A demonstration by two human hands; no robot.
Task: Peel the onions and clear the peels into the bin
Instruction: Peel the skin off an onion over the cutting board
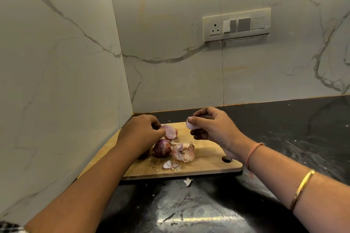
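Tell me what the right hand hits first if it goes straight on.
Probably the pale onion that the left hand holds: the right hand, pinching a peel, points leftward at it, though depth is unclear.

We are seeing an onion [161, 148] lying left of the peels [185, 154] on the board [208, 159] sitting on the worktop [284, 128].

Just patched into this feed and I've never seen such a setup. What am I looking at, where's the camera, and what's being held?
No machine here: these are a person's bare hands, filmed by one head-worn camera looking forward and down. The left hand grips a pale onion over a board; the right hand pinches a peel. On the board lie a red onion and a heap of peels. One scrap lies on the counter.
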